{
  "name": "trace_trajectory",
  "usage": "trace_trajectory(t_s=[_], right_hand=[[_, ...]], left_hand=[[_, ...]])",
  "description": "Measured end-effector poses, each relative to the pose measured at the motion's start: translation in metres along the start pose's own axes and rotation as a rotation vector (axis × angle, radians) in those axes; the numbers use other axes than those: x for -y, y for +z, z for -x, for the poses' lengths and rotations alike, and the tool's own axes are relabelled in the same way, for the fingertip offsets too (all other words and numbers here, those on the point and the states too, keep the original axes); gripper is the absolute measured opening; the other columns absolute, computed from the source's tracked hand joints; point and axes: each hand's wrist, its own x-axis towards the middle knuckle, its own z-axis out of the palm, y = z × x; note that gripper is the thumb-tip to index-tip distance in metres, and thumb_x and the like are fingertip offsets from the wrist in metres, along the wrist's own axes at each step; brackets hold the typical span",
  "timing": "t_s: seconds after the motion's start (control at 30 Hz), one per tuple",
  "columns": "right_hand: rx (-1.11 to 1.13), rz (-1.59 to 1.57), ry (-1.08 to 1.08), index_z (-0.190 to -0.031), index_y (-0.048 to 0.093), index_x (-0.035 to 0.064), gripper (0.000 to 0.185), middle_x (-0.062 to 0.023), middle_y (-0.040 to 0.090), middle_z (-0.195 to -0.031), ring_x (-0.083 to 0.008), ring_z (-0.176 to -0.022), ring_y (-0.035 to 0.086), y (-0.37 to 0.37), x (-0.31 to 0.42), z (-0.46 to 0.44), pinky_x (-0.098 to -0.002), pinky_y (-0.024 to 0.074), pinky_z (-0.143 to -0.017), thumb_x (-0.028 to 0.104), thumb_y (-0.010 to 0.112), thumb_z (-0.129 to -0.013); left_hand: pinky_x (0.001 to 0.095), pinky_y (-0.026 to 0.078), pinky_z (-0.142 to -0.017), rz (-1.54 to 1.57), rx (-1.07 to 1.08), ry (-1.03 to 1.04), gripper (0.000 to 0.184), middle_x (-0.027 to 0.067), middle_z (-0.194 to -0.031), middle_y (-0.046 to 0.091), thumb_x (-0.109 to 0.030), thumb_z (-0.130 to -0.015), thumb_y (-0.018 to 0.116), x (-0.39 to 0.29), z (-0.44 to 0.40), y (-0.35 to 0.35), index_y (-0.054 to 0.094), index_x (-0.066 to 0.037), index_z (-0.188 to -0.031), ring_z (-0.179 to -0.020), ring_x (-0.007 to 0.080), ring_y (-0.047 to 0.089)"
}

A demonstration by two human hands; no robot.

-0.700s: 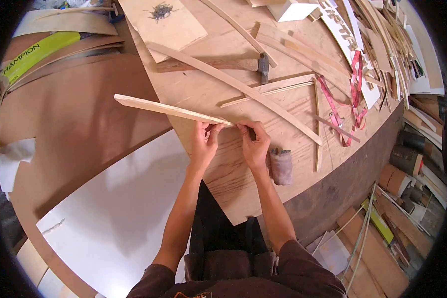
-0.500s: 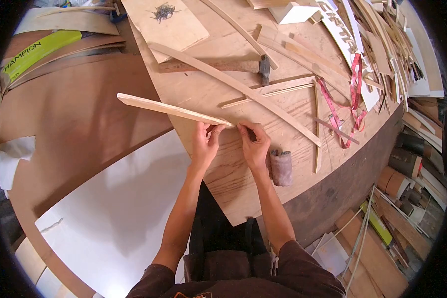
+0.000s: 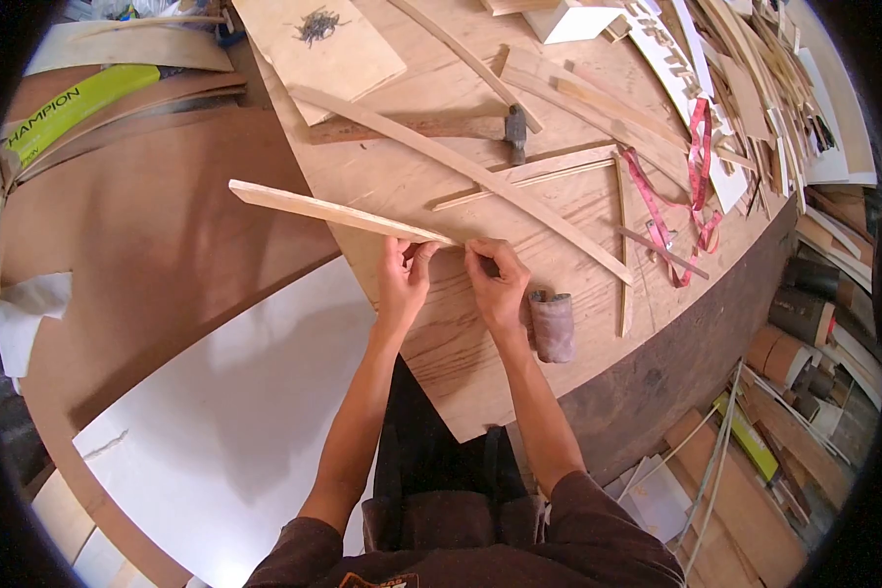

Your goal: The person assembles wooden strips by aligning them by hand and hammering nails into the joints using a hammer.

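Note:
A long, thin strip of wood (image 3: 328,212) slants across the edge of the plywood worktop, its far end over the brown board on the left. My left hand (image 3: 404,279) grips it from below, close to its right end. My right hand (image 3: 498,279) is closed in a pinch at that narrow right tip. What lies between these fingertips is hidden. Just right of my right hand a cylinder in a worn, pinkish-grey wrapping (image 3: 554,326) stands on the worktop.
A hammer (image 3: 441,129), a long wooden slat (image 3: 461,181) and a pink measuring tape (image 3: 698,167) lie on the worktop (image 3: 470,392). A heap of small dark nails (image 3: 318,26) rests on a board at the back. Wood offcuts (image 3: 755,73) crowd the right side.
The view has shifted slightly. Both hands stay at the right end of the wooden strip, with the right fingertips a little more tightly bent.

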Motion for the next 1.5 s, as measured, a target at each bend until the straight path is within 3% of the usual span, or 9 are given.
trace_trajectory(t_s=[0.5, 0.57, 0.8, 0.9, 1.1, 1.2, 1.27, 1.3, 1.5], right_hand=[[0.024, 0.045, 0.016, -0.092, 0.071, 0.0031, 0.018, -0.0148, 0.073, -0.098, -0.0285, -0.088, 0.072, -0.001, -0.002, -0.002, -0.0356, 0.0566, -0.078, -0.004, 0.077, -0.077], [0.038, 0.071, -0.067, -0.091, 0.068, -0.0001, 0.014, -0.0137, 0.073, -0.097, -0.0197, -0.083, 0.07, -0.001, -0.003, -0.002, -0.0299, 0.0557, -0.072, -0.005, 0.076, -0.081], [0.057, 0.114, -0.071, -0.092, 0.069, -0.0007, 0.013, -0.0149, 0.073, -0.098, -0.0198, -0.084, 0.07, -0.003, 0.001, -0.002, -0.0294, 0.0554, -0.075, -0.004, 0.076, -0.082], [0.05, 0.073, -0.056, -0.098, 0.069, 0.0012, 0.017, -0.0151, 0.072, -0.101, -0.0279, -0.088, 0.071, -0.006, -0.002, -0.002, -0.0348, 0.0564, -0.078, -0.001, 0.074, -0.081], [-0.023, -0.132, 0.188, -0.114, 0.068, -0.0001, 0.023, -0.0125, 0.07, -0.096, -0.0168, -0.073, 0.064, -0.032, 0.027, -0.051, -0.0264, 0.0522, -0.071, 0.0, 0.066, -0.091], [-0.01, 0.291, 0.12, -0.119, 0.066, 0.0016, 0.029, -0.0137, 0.068, -0.107, -0.0231, -0.09, 0.064, -0.031, 0.042, -0.104, -0.0335, 0.0525, -0.081, 0.004, 0.068, -0.09], [-0.044, 0.772, -0.253, -0.127, 0.062, 0.0039, 0.042, -0.0154, 0.061, -0.123, -0.0322, -0.112, 0.056, -0.019, 0.037, -0.124, -0.0439, 0.0466, -0.095, 0.009, 0.071, -0.087], [0.013, 0.763, -0.189, -0.134, 0.059, 0.0093, 0.053, -0.0161, 0.052, -0.134, -0.0378, -0.124, 0.044, -0.011, 0.032, -0.128, -0.0507, 0.0381, -0.102, 0.014, 0.074, -0.083], [0.097, 0.883, -0.08, -0.133, 0.062, 0.0195, 0.056, -0.0129, 0.047, -0.133, -0.035, -0.124, 0.044, 0.026, 0.039, -0.144, -0.0489, 0.0372, -0.102, 0.014, 0.077, -0.079]], left_hand=[[0.0284, 0.054, -0.084, -0.051, -0.035, 0.062, 0.031, 0.0146, -0.106, 0.069, 0.002, -0.097, 0.062, 0.004, 0.0, 0.0, 0.045, 0.004, -0.123, -0.096, 0.0181, 0.068], [0.0289, 0.054, -0.084, -0.097, -0.014, 0.021, 0.032, 0.0153, -0.107, 0.069, 0.002, -0.097, 0.063, 0.003, 0.002, -0.002, 0.044, 0.004, -0.123, -0.096, 0.0186, 0.068], [0.0301, 0.055, -0.088, -0.109, 0.007, 0.016, 0.029, 0.0165, -0.109, 0.069, 0.002, -0.097, 0.062, 0.002, 0.005, -0.004, 0.046, 0.005, -0.121, -0.099, 0.0205, 0.068], [0.0288, 0.053, -0.088, -0.027, 0.018, 0.063, 0.027, 0.0165, -0.109, 0.069, 0.002, -0.097, 0.062, 0.01, 0.003, -0.005, 0.046, 0.005, -0.12, -0.097, 0.0188, 0.068], [0.0288, 0.054, -0.087, 0.001, 0.039, 0.015, 0.029, 0.0134, -0.109, 0.071, -0.004, -0.095, 0.069, 0.025, 0.008, -0.015, 0.053, 0.003, -0.118, -0.099, 0.0195, 0.069], [0.0285, 0.054, -0.087, 0.078, 0.002, 0.032, 0.024, 0.0124, -0.108, 0.072, -0.003, -0.094, 0.069, 0.015, 0.005, -0.015, 0.056, 0.003, -0.114, -0.098, 0.0187, 0.069], [0.0291, 0.054, -0.088, 0.082, 0.016, 0.061, 0.026, 0.0128, -0.109, 0.072, -0.002, -0.094, 0.068, 0.006, -0.004, -0.018, 0.055, 0.002, -0.116, -0.098, 0.0188, 0.069], [0.0293, 0.054, -0.089, 0.096, -0.012, 0.04, 0.019, 0.0126, -0.109, 0.072, 0.0, -0.096, 0.065, -0.009, -0.008, -0.018, 0.055, 0.002, -0.112, -0.099, 0.0184, 0.069], [0.0308, 0.054, -0.092, 0.025, -0.001, 0.015, 0.014, 0.0144, -0.108, 0.071, 0.001, -0.098, 0.061, -0.028, -0.04, -0.035, 0.052, 0.0, -0.109, -0.102, 0.02, 0.068]])
